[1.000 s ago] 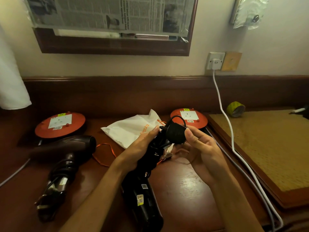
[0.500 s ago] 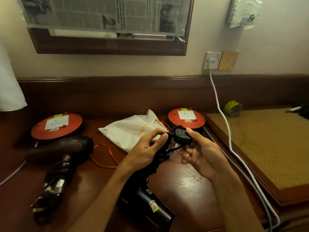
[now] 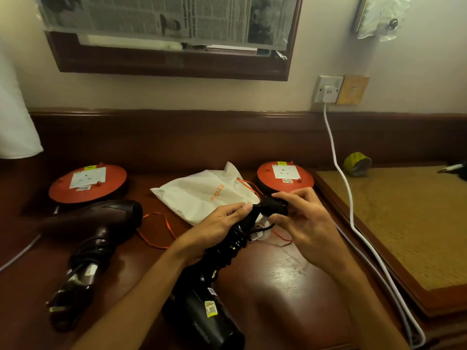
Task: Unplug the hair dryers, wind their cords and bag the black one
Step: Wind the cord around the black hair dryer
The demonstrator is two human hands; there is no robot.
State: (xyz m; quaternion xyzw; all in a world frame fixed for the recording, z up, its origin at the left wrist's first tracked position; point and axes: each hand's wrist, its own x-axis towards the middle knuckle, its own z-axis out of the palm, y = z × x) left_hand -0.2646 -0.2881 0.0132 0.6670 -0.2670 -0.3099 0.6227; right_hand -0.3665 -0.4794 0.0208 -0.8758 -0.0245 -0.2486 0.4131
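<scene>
While wrapped round cord-wound handle of black hair dryer (image 3: 202, 311), left hand (image 3: 214, 228) grips; right hand (image 3: 300, 223) pinches its plug (image 3: 275, 207) above desk (image 3: 278, 274).

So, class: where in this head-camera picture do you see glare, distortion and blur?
Head view: glare sits on the polished desk below the right hand; the wide lens bends the wall rail and the mirror frame; the newspaper print is too soft to read.

wall: white plug (image 3: 329, 93) in a socket, white cable (image 3: 340, 170) hanging down
desk right: woven tan mat (image 3: 404, 223), yellow-green tape roll (image 3: 356, 164) (lying on its side)
</scene>
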